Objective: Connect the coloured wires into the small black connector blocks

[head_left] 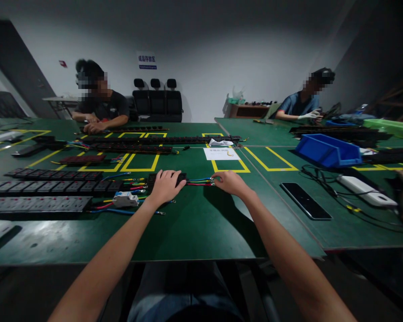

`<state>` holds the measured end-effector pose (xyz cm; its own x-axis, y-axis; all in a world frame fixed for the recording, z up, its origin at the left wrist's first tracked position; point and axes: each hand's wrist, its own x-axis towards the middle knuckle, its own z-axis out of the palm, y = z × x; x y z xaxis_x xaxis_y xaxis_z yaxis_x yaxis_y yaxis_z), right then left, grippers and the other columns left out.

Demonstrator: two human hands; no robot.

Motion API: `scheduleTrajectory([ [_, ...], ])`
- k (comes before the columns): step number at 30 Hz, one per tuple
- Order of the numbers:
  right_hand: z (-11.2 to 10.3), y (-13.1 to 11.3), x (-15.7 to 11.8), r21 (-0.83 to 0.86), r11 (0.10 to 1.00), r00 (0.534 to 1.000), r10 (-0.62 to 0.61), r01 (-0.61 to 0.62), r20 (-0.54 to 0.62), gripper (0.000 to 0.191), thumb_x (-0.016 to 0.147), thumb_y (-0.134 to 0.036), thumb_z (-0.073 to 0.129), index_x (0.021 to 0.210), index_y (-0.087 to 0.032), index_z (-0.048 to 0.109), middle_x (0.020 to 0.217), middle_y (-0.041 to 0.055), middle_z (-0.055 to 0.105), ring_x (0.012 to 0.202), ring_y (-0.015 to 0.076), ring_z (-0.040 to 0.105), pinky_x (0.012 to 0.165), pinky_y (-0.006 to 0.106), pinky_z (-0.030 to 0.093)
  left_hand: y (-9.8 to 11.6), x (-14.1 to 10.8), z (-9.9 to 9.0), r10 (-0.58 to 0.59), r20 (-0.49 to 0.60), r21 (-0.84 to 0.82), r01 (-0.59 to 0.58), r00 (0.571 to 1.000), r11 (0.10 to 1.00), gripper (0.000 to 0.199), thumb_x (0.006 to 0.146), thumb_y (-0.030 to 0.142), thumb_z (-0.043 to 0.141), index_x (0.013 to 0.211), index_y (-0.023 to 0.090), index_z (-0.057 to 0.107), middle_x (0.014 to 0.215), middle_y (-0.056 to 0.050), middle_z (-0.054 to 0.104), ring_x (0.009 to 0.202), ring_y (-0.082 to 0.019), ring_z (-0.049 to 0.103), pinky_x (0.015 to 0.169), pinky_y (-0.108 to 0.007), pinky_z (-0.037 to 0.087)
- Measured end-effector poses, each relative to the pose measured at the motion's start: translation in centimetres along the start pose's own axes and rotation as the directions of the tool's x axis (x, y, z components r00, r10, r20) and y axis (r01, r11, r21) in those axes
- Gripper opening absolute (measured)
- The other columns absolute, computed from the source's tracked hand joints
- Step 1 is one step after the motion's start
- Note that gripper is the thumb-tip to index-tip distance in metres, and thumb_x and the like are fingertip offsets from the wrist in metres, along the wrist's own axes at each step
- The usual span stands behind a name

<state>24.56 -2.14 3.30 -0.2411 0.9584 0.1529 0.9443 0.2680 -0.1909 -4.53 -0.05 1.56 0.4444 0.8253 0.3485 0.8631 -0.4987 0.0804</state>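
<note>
My left hand (pixel 167 185) lies over a short black socket strip (pixel 181 179), its fingers spread across the top. Thin coloured wires (pixel 198 182), red, blue and green among them, run right from the strip. At their metal-tipped ends, my right hand (pixel 229 182) has thumb and forefinger pinched together. Several longer black socket strips (pixel 36 203) lie to the left, with wires and ring terminals at their right ends. A white breaker (pixel 126 199) sits on the wires of the nearest strip.
On the green table (pixel 188 232) are a white paper (pixel 221 154) beyond my hands, a phone (pixel 305 201), a blue bin (pixel 327 150) and a white power strip (pixel 367 191) with cables at right. Two people work across the table; another hand shows at the right edge.
</note>
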Motion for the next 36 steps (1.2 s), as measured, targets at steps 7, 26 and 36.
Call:
scheduleTrajectory([
  [7, 0.34, 0.13, 0.09, -0.024, 1.0, 0.996, -0.004, 0.006, 0.087, 0.034, 0.091, -0.028, 0.056, 0.119, -0.025, 0.075, 0.098, 0.0058, 0.076, 0.086, 0.0203, 0.067, 0.068, 0.025, 0.04, 0.01, -0.06, 0.03, 0.004, -0.011, 0.002, -0.004, 1.0, 1.0, 0.06, 0.103, 0.057, 0.034, 0.142, 0.018, 0.058, 0.135, -0.015, 0.064, 0.129, -0.033, 0.054, 0.117, -0.057, 0.03],
  [26, 0.72, 0.32, 0.28, -0.005, 1.0, 0.991, -0.019, 0.02, 0.134, 0.044, 0.087, -0.017, 0.05, 0.123, -0.028, 0.074, 0.104, 0.0054, 0.076, 0.09, 0.021, 0.068, 0.07, 0.026, 0.042, 0.19, -0.04, -0.22, -0.007, 0.008, -0.001, 0.007, 1.0, 1.0, 0.06, 0.103, 0.057, 0.033, 0.142, 0.018, 0.057, 0.138, -0.015, 0.063, 0.13, -0.032, 0.053, 0.119, -0.057, 0.029],
  [36, 0.83, 0.07, 0.27, -0.015, 0.998, 0.996, 0.06, -0.06, 0.071, 0.034, 0.097, -0.028, 0.05, 0.122, -0.026, 0.072, 0.11, 0.0078, 0.075, 0.095, 0.0225, 0.068, 0.073, 0.027, 0.044, 0.02, -0.03, -0.05, -0.002, 0.001, -0.019, 0.002, 1.0, 1.0, 0.06, 0.103, 0.057, 0.033, 0.143, 0.02, 0.057, 0.138, -0.015, 0.063, 0.13, -0.032, 0.053, 0.119, -0.056, 0.028],
])
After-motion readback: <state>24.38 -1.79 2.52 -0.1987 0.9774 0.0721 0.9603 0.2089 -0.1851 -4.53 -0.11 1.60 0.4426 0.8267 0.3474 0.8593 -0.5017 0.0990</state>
